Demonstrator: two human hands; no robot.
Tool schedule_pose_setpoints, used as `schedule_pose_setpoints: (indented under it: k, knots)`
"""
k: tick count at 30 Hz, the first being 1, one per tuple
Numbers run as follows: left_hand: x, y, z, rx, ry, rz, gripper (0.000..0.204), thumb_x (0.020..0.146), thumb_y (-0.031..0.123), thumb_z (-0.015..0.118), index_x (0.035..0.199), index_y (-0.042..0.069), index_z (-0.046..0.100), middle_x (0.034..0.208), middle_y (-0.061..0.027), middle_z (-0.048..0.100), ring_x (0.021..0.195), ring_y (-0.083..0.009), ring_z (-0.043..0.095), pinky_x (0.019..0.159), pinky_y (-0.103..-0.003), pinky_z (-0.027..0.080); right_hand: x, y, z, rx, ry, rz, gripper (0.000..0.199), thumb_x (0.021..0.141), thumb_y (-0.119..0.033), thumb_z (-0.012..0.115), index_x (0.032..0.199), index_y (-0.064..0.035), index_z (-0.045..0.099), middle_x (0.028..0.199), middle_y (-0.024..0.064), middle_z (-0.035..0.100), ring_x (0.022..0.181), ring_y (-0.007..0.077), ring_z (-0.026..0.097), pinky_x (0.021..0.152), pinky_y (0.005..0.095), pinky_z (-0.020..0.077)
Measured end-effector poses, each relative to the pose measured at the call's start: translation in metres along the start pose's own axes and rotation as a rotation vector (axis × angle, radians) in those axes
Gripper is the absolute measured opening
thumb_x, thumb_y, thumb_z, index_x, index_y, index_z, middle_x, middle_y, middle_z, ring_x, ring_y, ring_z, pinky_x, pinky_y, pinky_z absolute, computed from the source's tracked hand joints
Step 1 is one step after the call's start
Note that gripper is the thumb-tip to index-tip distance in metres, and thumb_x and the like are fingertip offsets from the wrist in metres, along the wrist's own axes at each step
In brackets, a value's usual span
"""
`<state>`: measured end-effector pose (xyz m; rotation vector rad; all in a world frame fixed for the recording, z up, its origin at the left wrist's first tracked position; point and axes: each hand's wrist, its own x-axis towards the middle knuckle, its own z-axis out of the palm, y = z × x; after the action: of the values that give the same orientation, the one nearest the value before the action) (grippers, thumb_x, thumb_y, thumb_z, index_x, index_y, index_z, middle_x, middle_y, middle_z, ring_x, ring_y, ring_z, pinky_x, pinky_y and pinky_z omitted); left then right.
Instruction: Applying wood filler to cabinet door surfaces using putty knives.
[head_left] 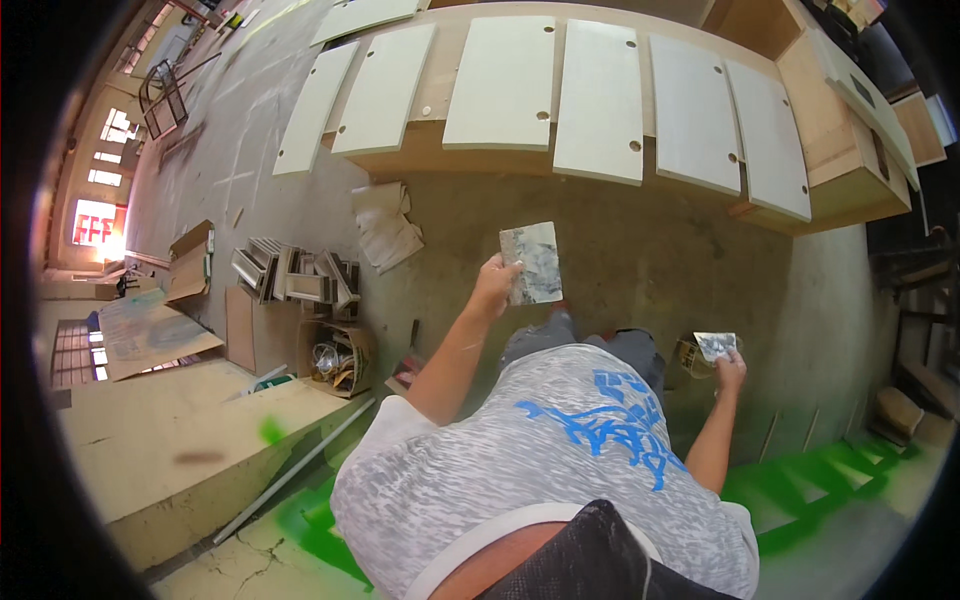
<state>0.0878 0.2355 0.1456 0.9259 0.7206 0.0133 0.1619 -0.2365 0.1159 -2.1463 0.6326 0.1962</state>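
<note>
Your left hand [493, 283] pinches a wide, smeared metal scraper blade [532, 262], raised clear of the floor | your right hand [730, 368] grips a smaller smeared blade [714, 345] low | white drilled panels [598, 100] lie spaced across the bench [440, 150], faces up.

Workbench [600, 205] bearing row of white panels [500, 85].

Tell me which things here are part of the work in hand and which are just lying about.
In hand:
left hand holding wide putty scraper
right hand holding smaller scraper
white panels laid in a row

Lying about:
cardboard box
stacked metal trays
crumpled paper
</note>
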Motion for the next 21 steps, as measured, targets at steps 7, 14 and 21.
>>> schedule_pose_setpoints:
  k: [7,14,21]
  knots:
    - [0.011,-0.003,0.012,-0.132,-0.113,-0.035,0.024,0.087,0.014,0.041,0.107,0.001,0.048,0.102,-0.0112,0.056,0.092,-0.0219,0.056,0.083,-0.037,0.045,0.019,-0.012,0.012,-0.242,0.001,-0.031,0.036,0.07,-0.016,0.051,0.103,-0.0031,0.057,0.101,0.0164,0.058,0.095,0.0293,0.054,0.082,0.0376,0.0416]
    - [0.008,0.006,0.053,0.198,-0.203,-0.191,0.025,0.085,0.008,0.047,0.107,-0.002,0.046,0.102,-0.0117,0.055,0.092,-0.0236,0.056,0.08,-0.039,0.047,-0.028,0.043,-0.029,0.085,0.392,0.266,0.049,0.069,-0.01,0.055,0.115,-0.0008,0.046,0.102,0.0172,0.057,0.095,0.0305,0.054,0.084,0.0343,0.0419]
    - [0.051,-0.04,0.106,0.312,-0.196,-0.383,0.024,0.083,0.006,0.049,0.106,-0.002,0.046,0.1,-0.0116,0.055,0.088,-0.0237,0.057,0.077,-0.038,0.047,-0.095,0.186,-0.046,0.691,0.742,0.754,0.021,0.078,-0.01,0.055,0.097,-0.0012,0.055,0.084,0.0106,0.06,0.063,0.0197,0.06,0.037,0.0305,0.0416]
